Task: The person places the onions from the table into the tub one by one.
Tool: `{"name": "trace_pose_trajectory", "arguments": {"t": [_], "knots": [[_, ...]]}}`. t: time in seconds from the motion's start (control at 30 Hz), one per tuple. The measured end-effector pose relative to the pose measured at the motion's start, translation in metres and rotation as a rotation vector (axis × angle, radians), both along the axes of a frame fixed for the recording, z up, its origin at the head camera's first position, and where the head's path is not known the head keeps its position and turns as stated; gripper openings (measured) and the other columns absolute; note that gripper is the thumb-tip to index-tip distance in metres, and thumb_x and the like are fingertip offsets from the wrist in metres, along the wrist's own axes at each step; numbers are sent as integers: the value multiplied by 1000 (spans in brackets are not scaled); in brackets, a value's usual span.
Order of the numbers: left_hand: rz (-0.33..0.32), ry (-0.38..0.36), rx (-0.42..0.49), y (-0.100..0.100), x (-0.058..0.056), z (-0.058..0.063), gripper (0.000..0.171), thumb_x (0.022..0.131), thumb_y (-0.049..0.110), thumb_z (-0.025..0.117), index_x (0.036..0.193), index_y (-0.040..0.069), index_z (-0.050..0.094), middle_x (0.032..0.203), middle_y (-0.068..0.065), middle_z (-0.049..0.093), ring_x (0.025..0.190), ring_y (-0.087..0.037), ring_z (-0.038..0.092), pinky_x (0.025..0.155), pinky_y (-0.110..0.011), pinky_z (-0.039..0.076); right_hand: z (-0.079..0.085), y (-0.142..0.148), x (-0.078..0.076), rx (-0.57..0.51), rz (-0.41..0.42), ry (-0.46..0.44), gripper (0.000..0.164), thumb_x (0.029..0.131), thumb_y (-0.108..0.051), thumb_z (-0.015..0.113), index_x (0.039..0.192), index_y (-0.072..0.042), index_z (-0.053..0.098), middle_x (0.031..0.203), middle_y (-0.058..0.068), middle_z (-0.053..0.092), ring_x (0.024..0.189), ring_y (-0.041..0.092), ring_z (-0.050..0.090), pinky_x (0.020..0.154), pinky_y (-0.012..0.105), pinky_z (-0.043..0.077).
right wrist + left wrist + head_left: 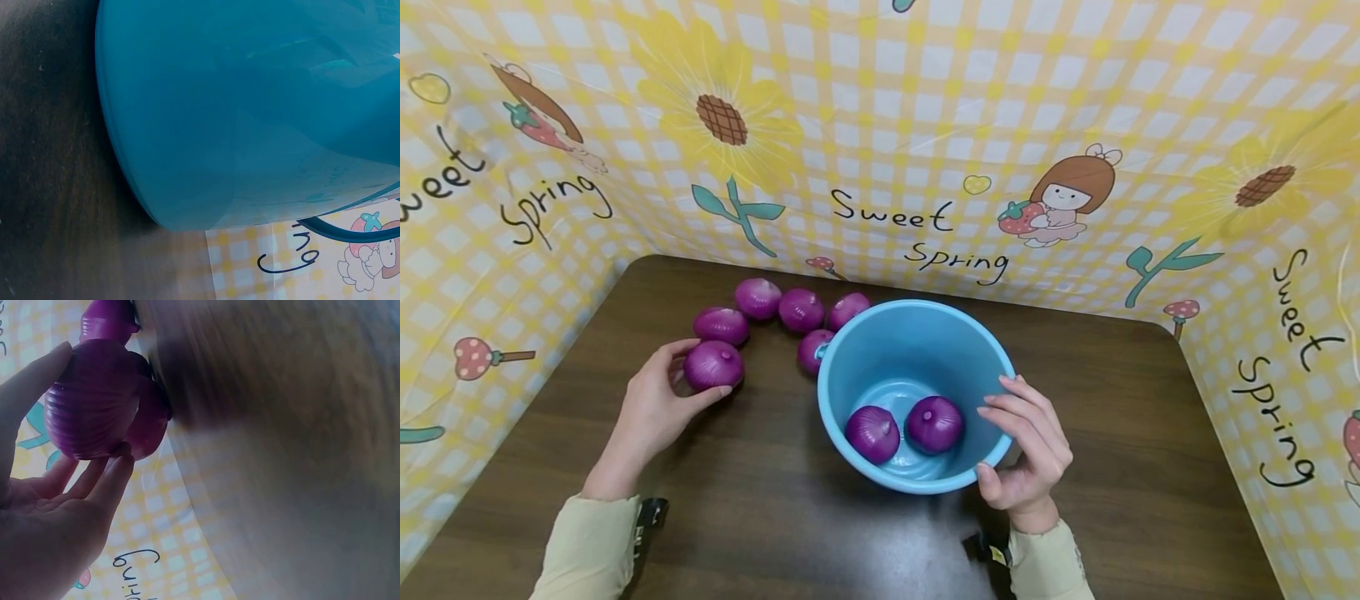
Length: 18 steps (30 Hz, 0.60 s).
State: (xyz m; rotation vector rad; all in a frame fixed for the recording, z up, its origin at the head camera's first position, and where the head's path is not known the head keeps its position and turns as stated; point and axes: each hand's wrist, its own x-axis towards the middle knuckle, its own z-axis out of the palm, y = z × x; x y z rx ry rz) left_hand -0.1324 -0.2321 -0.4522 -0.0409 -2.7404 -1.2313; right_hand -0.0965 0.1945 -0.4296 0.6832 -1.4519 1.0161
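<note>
My left hand grips a purple onion between thumb and fingers at the left of the table. In the left wrist view the same onion sits between the thumb and the fingertips, with other onions behind it. A blue bucket stands near the middle, with two onions lying on its bottom, one at the left and one at the right. My right hand holds the bucket's right rim, fingertips reaching over it. The right wrist view is filled mostly by the bucket's outer wall; the hand is hidden there.
Several more onions lie behind the left hand and beside the bucket, among them a left one, a back one and one against the bucket. Yellow checked cloth walls in the brown table at the back and sides.
</note>
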Motion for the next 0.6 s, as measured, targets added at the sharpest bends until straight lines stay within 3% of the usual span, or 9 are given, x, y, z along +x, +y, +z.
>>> {"name": "trace_pose_trajectory", "arguments": {"t": [0.2, 0.43, 0.6], "knots": [[2, 68, -1, 4, 0, 0, 77, 76, 18, 93, 138, -2, 51, 135, -26, 55, 118, -41, 58, 96, -56, 48, -1, 1, 0, 3, -2, -10, 59, 89, -51, 65, 74, 6, 73, 76, 22, 70, 83, 43, 68, 94, 48, 55], [2, 96, -2, 6, 1, 0, 77, 75, 17, 94, 138, -1, 54, 135, -24, 56, 118, -40, 58, 96, -55, 48, -1, 1, 1, 7, -8, -10, 60, 89, -51, 65, 73, 6, 73, 76, 22, 70, 83, 42, 68, 94, 47, 55], [-3, 116, -6, 8, 1, 0, 77, 74, 14, 94, 139, 0, 54, 135, -23, 56, 118, -40, 59, 97, -43, 50, 0, 0, 1, 1, -4, -3, 59, 89, -51, 65, 73, 6, 72, 75, 22, 69, 83, 43, 68, 94, 48, 55]]}}
